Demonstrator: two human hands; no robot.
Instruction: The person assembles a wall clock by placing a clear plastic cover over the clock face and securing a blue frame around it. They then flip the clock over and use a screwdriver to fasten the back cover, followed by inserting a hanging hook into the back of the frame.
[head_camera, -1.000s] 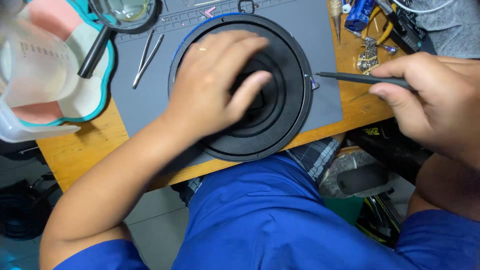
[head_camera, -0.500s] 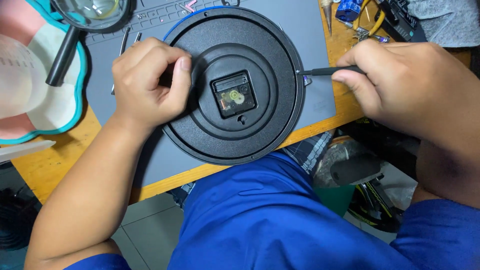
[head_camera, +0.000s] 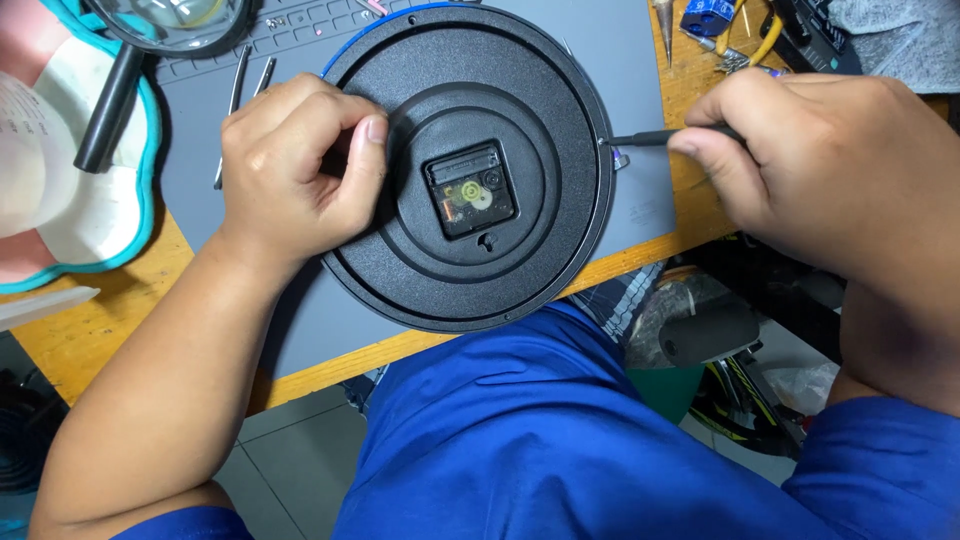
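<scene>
Clock back (head_camera: 470, 165) uncovered since, left hand (head_camera: 295, 165) aside

magnifying glass (head_camera: 150, 25), tweezers (head_camera: 235, 95), grey mat (head_camera: 640, 190), wooden table (head_camera: 90, 330)

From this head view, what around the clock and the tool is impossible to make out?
- Clock face: turned down against the mat.
- Tool handle: wrapped inside the right hand.
- Tool tip at the clock rim: too small to tell what it engages.
- Left hand fingertips: curled under, contact with the clock hidden.
- Magnifier: cut off by the top edge.
</scene>
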